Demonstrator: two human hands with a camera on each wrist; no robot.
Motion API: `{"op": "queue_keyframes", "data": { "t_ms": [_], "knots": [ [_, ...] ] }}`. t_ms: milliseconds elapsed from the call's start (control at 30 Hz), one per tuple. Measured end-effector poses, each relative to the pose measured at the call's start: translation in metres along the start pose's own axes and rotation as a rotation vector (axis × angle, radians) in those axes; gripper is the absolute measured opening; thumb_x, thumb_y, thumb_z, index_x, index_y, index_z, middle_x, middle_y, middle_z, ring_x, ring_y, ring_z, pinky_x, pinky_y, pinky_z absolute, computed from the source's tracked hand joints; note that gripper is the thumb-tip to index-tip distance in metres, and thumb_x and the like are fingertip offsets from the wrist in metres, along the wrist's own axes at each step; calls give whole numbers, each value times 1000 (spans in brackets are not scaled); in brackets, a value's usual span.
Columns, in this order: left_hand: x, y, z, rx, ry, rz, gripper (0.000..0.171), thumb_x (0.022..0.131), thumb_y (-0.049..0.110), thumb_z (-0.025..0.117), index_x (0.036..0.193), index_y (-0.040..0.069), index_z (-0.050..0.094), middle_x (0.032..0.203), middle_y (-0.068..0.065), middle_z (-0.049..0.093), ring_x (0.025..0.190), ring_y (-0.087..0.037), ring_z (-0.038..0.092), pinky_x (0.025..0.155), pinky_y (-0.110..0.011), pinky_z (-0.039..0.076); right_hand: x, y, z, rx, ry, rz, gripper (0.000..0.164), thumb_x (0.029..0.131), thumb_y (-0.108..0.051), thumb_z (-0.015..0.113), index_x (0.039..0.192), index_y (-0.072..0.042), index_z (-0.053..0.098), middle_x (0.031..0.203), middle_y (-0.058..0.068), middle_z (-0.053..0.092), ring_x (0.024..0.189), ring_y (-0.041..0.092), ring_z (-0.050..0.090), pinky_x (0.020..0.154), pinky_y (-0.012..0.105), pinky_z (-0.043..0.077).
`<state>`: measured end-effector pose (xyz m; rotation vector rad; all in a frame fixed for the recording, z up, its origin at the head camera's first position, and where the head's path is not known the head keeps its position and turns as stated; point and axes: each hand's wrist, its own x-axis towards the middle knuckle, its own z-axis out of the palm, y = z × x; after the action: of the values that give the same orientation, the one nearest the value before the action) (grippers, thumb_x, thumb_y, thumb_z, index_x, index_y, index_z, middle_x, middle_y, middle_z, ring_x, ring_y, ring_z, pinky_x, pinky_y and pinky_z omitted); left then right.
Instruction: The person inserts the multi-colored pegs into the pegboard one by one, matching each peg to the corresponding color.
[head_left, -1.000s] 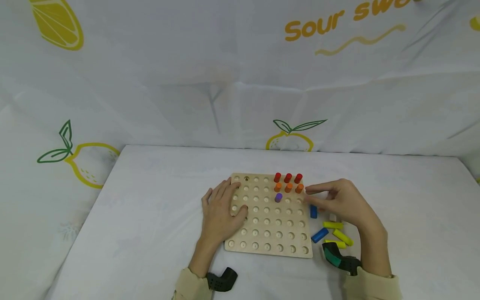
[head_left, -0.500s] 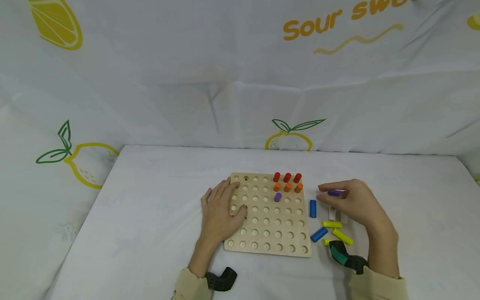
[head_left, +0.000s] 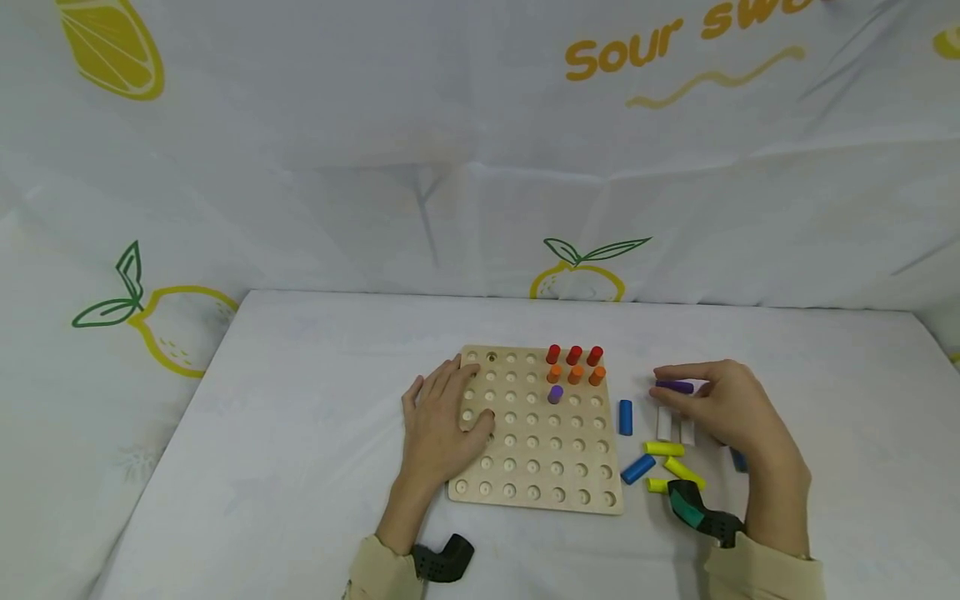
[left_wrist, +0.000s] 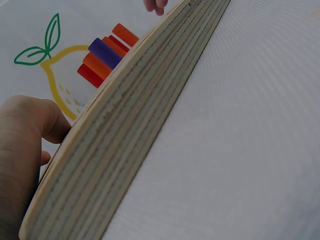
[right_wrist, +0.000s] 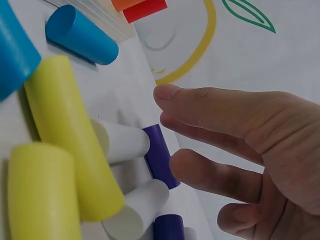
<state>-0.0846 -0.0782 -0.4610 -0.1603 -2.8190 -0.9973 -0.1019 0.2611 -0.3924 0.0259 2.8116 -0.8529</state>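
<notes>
My left hand [head_left: 442,433] rests on the left side of a light wooden pegboard [head_left: 521,452], fingers spread. In the left wrist view that hand [left_wrist: 25,135] lies over the board's thick edge [left_wrist: 125,135]. Three red pegs [head_left: 574,355], three orange pegs [head_left: 575,375] and one purple peg [head_left: 556,394] stand in its holes. Right of the board, my right hand [head_left: 731,408] hovers over a loose purple peg [head_left: 673,387]. Thumb and forefinger are parted around that peg; in the right wrist view the fingertips [right_wrist: 187,167] appear close beside the purple peg [right_wrist: 161,157], not gripping it.
Loose white pegs [head_left: 664,423], yellow pegs [head_left: 664,448] and blue pegs [head_left: 626,417] lie between the board and my right wrist. Another dark blue peg [head_left: 739,459] lies partly behind that wrist. A black wrist device [head_left: 705,512] hangs close above the yellow pegs.
My right hand has moved right, from the board's right edge to above the loose purple peg. My left hand and the board stay put; the standing pegs are the same.
</notes>
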Motion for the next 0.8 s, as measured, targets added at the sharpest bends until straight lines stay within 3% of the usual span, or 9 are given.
{"op": "queue_keyframes", "data": {
  "t_ms": [233,467,700,800],
  "knots": [
    [0,-1,0,-7,0,-3,60,81,34,62,140,21,60,156,-7,52,147,-27,45,122,-58,21,-2,8,-3,-13,21,5,43,91,-32,76,125,-5,73,56,-5,49,54,10,45,46,24,35],
    [0,0,0,-14,-27,-25,62,82,35,61,142,22,58,158,-5,50,149,-25,43,124,-55,18,-1,12,-1,-19,25,8,42,91,-29,76,125,-5,73,60,-4,56,56,11,46,47,24,36],
    [0,-1,0,-15,-34,-31,62,82,36,60,143,23,58,159,-4,49,150,-24,42,124,-54,17,0,14,3,-47,24,36,43,89,-27,77,125,-4,73,62,-3,50,59,14,44,50,26,32],
    [0,-1,1,-17,-32,-31,62,82,36,60,143,23,58,159,-4,49,150,-24,42,124,-54,17,0,13,4,-61,35,34,43,88,-26,78,124,-3,73,73,5,61,64,17,46,52,27,32]
  ]
}}
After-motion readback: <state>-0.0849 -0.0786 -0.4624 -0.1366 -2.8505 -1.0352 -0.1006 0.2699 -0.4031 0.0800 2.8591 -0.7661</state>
